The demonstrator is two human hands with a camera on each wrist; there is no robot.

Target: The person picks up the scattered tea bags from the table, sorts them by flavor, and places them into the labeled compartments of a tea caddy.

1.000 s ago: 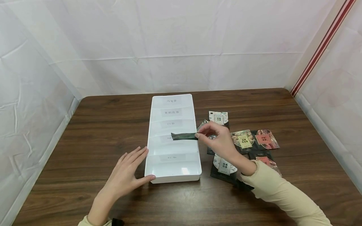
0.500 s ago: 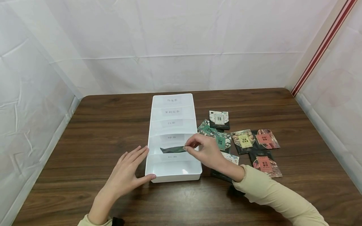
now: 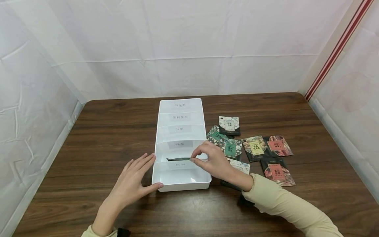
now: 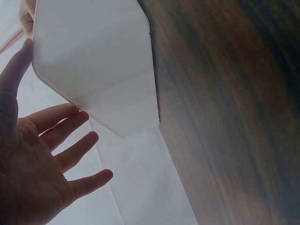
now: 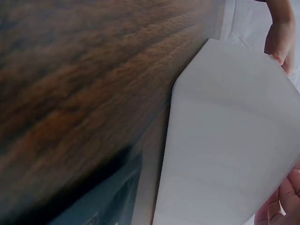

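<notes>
White is the long box (image 3: 186, 187) which stands on the brown wood-grain table (image 3: 118, 131), with five labelled compartments in one row from the far end to the near end. The right hand (image 3: 214, 162) has its grip clamped on a dark green sachet (image 3: 178, 159): the thumb and the forefinger pinch it at its right end. This sachet is in the second compartment from the near end, close to the nearest divider, and it is seen almost on its edge – a thin strip only. Whether it touches the bottom, I cannot tell.

The left hand (image 3: 130, 182) has its grip apart, with the fingers extended and spread; the thumb and the forefinger touch the left side of the box near its front corner.

To the right of the box, more sachets lie flat on the table. There is a white-and-black one (image 3: 229, 125) farthest away, two with green labels (image 3: 230, 148) just beside the right hand, one with a yellow label (image 3: 256, 148), and two with red labels (image 3: 277, 172). Another pale one (image 3: 241, 166) is partly hidden by the right forearm. White cloth (image 3: 189, 49) hangs behind the table.
</notes>
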